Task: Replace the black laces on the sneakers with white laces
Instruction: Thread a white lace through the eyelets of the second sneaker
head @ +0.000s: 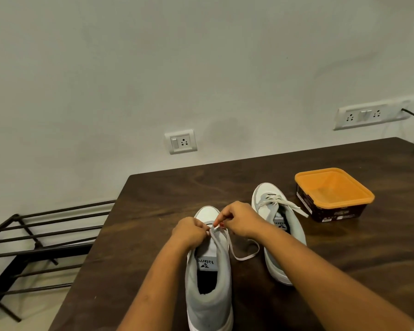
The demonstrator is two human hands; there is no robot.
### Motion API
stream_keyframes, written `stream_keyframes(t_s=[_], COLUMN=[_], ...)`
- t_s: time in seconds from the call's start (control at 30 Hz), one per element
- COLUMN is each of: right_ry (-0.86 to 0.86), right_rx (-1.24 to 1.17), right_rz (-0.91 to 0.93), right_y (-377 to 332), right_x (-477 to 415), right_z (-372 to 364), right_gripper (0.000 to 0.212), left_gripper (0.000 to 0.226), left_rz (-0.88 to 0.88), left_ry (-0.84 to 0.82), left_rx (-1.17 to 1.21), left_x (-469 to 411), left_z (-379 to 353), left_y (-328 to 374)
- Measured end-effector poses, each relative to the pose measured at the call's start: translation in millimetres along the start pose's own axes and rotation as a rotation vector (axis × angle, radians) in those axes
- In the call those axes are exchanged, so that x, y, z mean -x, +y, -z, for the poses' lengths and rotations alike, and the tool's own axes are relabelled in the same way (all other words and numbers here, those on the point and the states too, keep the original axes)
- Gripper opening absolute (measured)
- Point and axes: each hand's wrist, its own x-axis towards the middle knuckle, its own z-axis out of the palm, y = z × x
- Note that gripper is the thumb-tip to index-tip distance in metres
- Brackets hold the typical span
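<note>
While the grey, suede-like sneaker (pixel 208 271) with its smooth white toe stands heel toward me on the dark wood-grain desk (pixel 153 211), my right hand (pixel 239 218) pinches the flat white lace (pixel 244 256) at its tip. My left hand (pixel 189 231) has its fingers curled tight at the eyelets. Whether they grip lace or upper is hidden.

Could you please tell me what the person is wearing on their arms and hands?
Both forearms are bare, with no watch or bracelet. The left hand and right hand wear no gloves or visible rings. One right fingernail looks painted red.
</note>
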Motion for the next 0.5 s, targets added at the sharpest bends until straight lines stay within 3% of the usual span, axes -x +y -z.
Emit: stream_keyframes(t_s=[0.13, 0.27, 0.5], right_ry=[0.018, 0.086, 0.050], right_rx=[0.089, 0.076, 0.267], right_rz=[-0.029, -0.037, -0.053], right_y=[1, 0, -6], right_x=[-1, 0, 1], right_z=[-4, -11, -15], right_gripper=[0.015, 0.009, 0.022], left_gripper=[0.007, 0.013, 0.008], left_rz=[-0.010, -0.030, -0.042], left_ry=[0.009, 0.043, 0.085], left_rx=[0.036, -0.071, -0.106], left_x=[-1, 0, -2], left_z=[0, -2, -3], left_y=[-2, 1, 0])
